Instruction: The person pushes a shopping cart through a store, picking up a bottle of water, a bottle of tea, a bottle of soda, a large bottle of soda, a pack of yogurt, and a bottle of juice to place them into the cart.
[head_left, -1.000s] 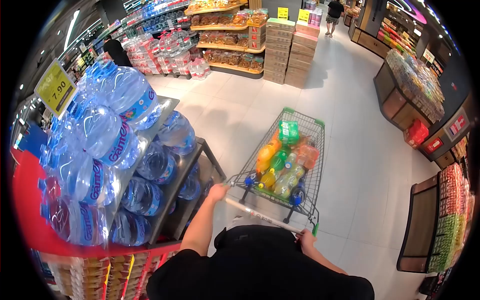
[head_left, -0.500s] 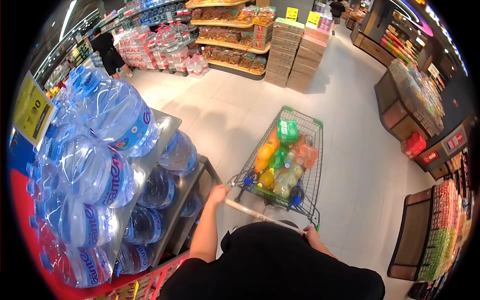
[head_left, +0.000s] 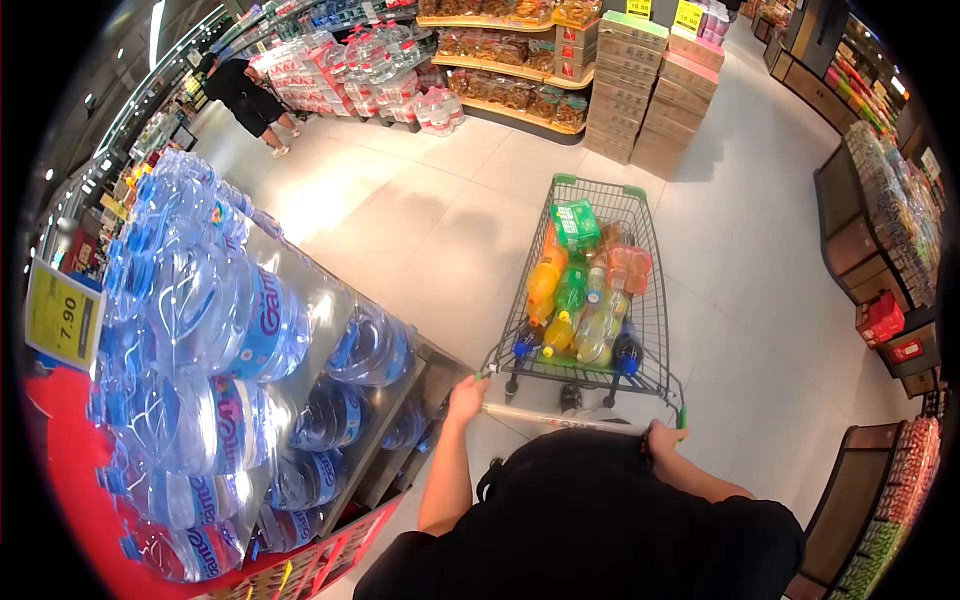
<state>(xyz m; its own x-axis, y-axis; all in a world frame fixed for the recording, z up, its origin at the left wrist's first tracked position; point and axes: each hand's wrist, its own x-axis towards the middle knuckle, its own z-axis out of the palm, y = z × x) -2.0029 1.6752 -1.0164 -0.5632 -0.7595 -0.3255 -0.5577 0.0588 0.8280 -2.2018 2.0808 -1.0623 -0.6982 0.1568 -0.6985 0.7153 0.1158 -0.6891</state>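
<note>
A wire shopping cart (head_left: 652, 300) with green corners stands in front of me. My left hand (head_left: 467, 398) is wrapped round the left end of its pale handlebar (head_left: 560, 418). At the right end, my right hand (head_left: 663, 440) grips the same bar, its fingers partly hidden. Inside the cart lie orange drink bottles (head_left: 543, 285), a green bottle (head_left: 571, 288), a yellow bottle (head_left: 558, 332), clear pale bottles (head_left: 596, 338) and dark bottles with blue ends (head_left: 627, 353). A green package (head_left: 576, 224) and a pinkish pack (head_left: 629, 268) sit toward its front.
Close on my left is a stacked display of large water bottles (head_left: 265, 315) with a yellow price sign (head_left: 66, 318). Ahead are stacked cartons (head_left: 625, 90), snack shelves (head_left: 500, 85) and a person in black (head_left: 248, 95). Display bins (head_left: 850, 215) line the right side.
The view and cart have turned left, so the cart points more toward the cartons. The person in black is bent further forward. Both my hands have stayed on the handlebar.
</note>
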